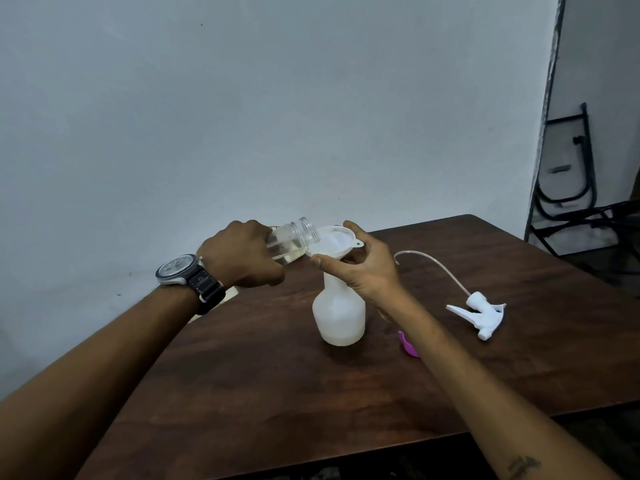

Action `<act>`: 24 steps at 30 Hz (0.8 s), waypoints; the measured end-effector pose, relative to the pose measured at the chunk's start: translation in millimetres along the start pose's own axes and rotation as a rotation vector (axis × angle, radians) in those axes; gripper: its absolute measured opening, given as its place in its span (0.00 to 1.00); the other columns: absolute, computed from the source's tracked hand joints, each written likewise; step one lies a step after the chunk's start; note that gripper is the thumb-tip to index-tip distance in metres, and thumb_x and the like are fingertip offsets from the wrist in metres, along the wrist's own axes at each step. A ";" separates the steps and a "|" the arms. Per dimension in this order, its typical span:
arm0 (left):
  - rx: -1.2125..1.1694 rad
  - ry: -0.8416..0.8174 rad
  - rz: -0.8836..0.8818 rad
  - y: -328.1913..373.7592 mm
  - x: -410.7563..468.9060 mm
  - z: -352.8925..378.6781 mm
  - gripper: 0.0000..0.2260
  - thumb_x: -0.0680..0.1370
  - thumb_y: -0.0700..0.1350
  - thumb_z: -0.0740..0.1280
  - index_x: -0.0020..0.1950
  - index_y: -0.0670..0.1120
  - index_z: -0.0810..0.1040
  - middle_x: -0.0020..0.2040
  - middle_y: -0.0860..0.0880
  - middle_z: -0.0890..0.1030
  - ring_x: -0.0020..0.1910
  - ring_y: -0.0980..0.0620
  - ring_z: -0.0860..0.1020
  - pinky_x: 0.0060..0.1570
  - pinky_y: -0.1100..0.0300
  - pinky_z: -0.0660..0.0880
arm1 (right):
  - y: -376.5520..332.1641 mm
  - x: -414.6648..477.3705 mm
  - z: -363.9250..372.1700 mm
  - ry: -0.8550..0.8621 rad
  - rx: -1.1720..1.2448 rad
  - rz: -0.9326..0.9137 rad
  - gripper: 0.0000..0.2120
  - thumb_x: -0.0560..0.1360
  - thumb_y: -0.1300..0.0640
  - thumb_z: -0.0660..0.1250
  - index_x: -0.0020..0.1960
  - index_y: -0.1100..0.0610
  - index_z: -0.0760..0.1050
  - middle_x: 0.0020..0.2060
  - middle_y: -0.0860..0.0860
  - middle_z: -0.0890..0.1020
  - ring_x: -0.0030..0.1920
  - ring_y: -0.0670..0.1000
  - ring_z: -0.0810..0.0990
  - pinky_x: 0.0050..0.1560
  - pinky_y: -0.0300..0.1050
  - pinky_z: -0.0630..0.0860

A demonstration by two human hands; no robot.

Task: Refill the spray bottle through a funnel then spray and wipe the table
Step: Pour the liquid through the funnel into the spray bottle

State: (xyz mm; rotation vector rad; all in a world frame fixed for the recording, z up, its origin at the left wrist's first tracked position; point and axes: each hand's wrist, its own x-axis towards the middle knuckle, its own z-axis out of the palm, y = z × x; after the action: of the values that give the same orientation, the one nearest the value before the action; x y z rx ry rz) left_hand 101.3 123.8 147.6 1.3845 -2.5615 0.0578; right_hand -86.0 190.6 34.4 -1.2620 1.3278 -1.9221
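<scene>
- One white spray bottle (337, 317) stands upright near the middle of the desk (277, 393) with its head removed. A white funnel (332, 242) sits in its neck.
- We hold a clear jar (294, 240) in the left hand (242, 252), fingers wrapped round its body. The jar is tilted so that its open mouth meets the funnel's left rim. Clear liquid lies in the jar's lowered side; we cannot tell whether a stream is running.
- The right hand (367, 268) pinches the funnel between thumb and fingers just under the rim, steadying it on the bottle.
- We judge the current step to be the refill pour. Spraying and wiping are not yet begun.
- Risk, overflow: if we tilt the jar too sharply, the funnel may fill faster than it drains and spill over its rim.
- Risk, missed pour: the jar mouth sits at the rim, not over the centre. A slight outward drift would send liquid down the bottle's outside onto the desk.
- Risk, tipping: the bottle looks light. A sideways push from either hand could topple it.
- Risk, overfilling: the bottle wall is cloudy, so the level is hard to read.
- The trigger head (479, 311) and its tube (433, 261) lie on the desk to the right, well apart from the bottle. A purple thing (408, 346) lies near the bottle's base, partly hidden by the right forearm.
</scene>
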 end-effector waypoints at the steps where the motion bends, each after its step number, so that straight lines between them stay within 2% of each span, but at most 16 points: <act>1: 0.000 0.001 0.002 0.2 -0.4 -0.2 0.18 0.67 0.51 0.76 0.54 0.48 0.81 0.44 0.48 0.83 0.37 0.46 0.84 0.44 0.52 0.85 | 1.4 1.5 -0.2 -0.002 -0.006 -0.001 0.30 0.64 0.54 0.85 0.61 0.59 0.77 0.52 0.55 0.85 0.49 0.48 0.85 0.48 0.40 0.79; 5: 0.008 0.004 0.008 -0.5 -1.0 -0.3 0.17 0.67 0.51 0.76 0.54 0.47 0.81 0.42 0.48 0.82 0.39 0.46 0.83 0.42 0.54 0.82 | 0.1 1.8 -0.3 -0.003 -0.020 -0.008 0.31 0.63 0.51 0.86 0.60 0.60 0.77 0.49 0.51 0.84 0.48 0.48 0.85 0.46 0.40 0.78; 7: 0.006 0.008 0.008 -0.3 -1.5 -0.5 0.17 0.67 0.51 0.76 0.54 0.47 0.81 0.41 0.48 0.82 0.38 0.46 0.83 0.41 0.55 0.81 | 0.9 2.5 -1.5 -0.010 -0.036 -0.014 0.24 0.65 0.56 0.85 0.55 0.59 0.78 0.45 0.50 0.84 0.45 0.47 0.84 0.45 0.39 0.78; 9: 0.003 0.008 0.006 0.1 -2.1 -0.3 0.17 0.67 0.50 0.76 0.53 0.47 0.81 0.41 0.49 0.81 0.38 0.47 0.83 0.37 0.58 0.78 | 1.3 3.2 -1.7 -0.011 -0.036 -0.016 0.23 0.66 0.57 0.84 0.54 0.59 0.78 0.44 0.50 0.84 0.44 0.46 0.84 0.44 0.39 0.78; 12: 0.005 0.016 0.005 0.5 -1.9 -0.2 0.16 0.67 0.51 0.77 0.52 0.48 0.81 0.40 0.49 0.80 0.40 0.46 0.82 0.34 0.61 0.72 | 2.3 4.3 -1.2 0.000 -0.033 -0.002 0.32 0.64 0.54 0.85 0.62 0.62 0.77 0.50 0.51 0.84 0.47 0.46 0.84 0.46 0.39 0.78; 14: 0.002 0.015 -0.001 0.3 -2.1 -0.5 0.17 0.66 0.51 0.77 0.52 0.49 0.82 0.40 0.49 0.80 0.40 0.47 0.82 0.35 0.61 0.72 | 4.3 5.7 -0.8 0.008 -0.024 0.006 0.38 0.63 0.53 0.86 0.67 0.62 0.75 0.55 0.54 0.85 0.50 0.46 0.85 0.48 0.38 0.78; 17: 0.002 0.010 0.000 0.6 -1.3 -0.8 0.17 0.66 0.51 0.77 0.52 0.49 0.82 0.40 0.49 0.81 0.40 0.46 0.82 0.35 0.60 0.73 | 5.3 5.7 -0.8 0.011 -0.002 -0.001 0.42 0.61 0.51 0.87 0.68 0.63 0.74 0.58 0.57 0.84 0.52 0.48 0.86 0.49 0.38 0.79; 22: 0.015 0.012 0.000 1.3 -1.4 -1.2 0.17 0.66 0.52 0.77 0.52 0.49 0.81 0.41 0.50 0.80 0.41 0.47 0.82 0.34 0.61 0.71 | 3.2 5.0 -1.2 0.003 -0.025 0.006 0.33 0.64 0.54 0.86 0.64 0.62 0.77 0.53 0.55 0.85 0.48 0.46 0.85 0.46 0.36 0.78; 24: 0.012 0.016 0.000 1.3 -1.7 -1.0 0.17 0.66 0.52 0.77 0.52 0.49 0.82 0.41 0.50 0.80 0.42 0.46 0.82 0.34 0.61 0.70 | 1.3 3.5 -0.7 0.006 -0.024 0.004 0.33 0.64 0.54 0.86 0.64 0.62 0.76 0.53 0.55 0.85 0.48 0.46 0.85 0.46 0.37 0.78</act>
State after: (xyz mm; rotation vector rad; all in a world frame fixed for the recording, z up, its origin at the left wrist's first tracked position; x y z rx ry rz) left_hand 101.3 126.0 148.3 1.3834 -2.5519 0.0837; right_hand -88.4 187.6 34.6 -1.2648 1.3592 -1.9144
